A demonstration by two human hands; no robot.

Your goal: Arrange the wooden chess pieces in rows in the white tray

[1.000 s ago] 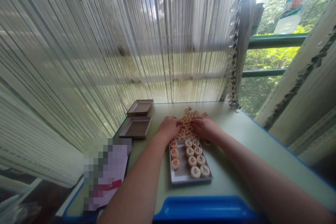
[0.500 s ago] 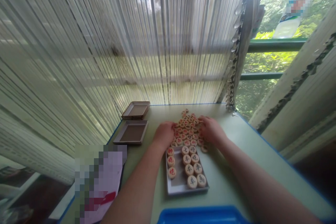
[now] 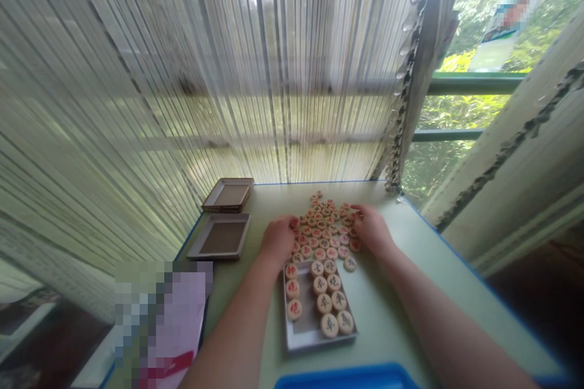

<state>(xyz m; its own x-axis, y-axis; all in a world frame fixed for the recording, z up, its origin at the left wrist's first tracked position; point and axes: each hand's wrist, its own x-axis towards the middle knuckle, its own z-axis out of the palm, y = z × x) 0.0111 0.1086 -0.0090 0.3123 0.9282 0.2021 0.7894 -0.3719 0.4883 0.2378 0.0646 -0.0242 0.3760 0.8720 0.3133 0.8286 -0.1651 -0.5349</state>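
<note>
A spread of round Chinese chess pieces point(image 3: 323, 234) with red and black characters lies on the table. My left hand point(image 3: 278, 243) rests at its left edge, fingers bent against the outermost pieces; they look apart and partly hidden. At the right edge is my right hand point(image 3: 373, 230), fingers spread and touching or just beside a few pieces. Nearer to me, between my forearms, stands a shallow tray point(image 3: 306, 340). It holds a left column of red pieces point(image 3: 292, 289) and two right columns of black pieces point(image 3: 324, 303).
Another shallow tray point(image 3: 194, 249) lies left of my left hand, with a stack of trays point(image 3: 212, 203) behind it. A blue plastic edge point(image 3: 347, 377) shows at the bottom. Pleated curtains point(image 3: 274, 73) hang beyond the green table point(image 3: 401, 304). A blurred-out pinkish item point(image 3: 177, 322) lies at left.
My right hand's fingers have opened at the pile's right side, and pieces there lie more spread out. The view has shifted slightly; the tray's pieces are unchanged.
</note>
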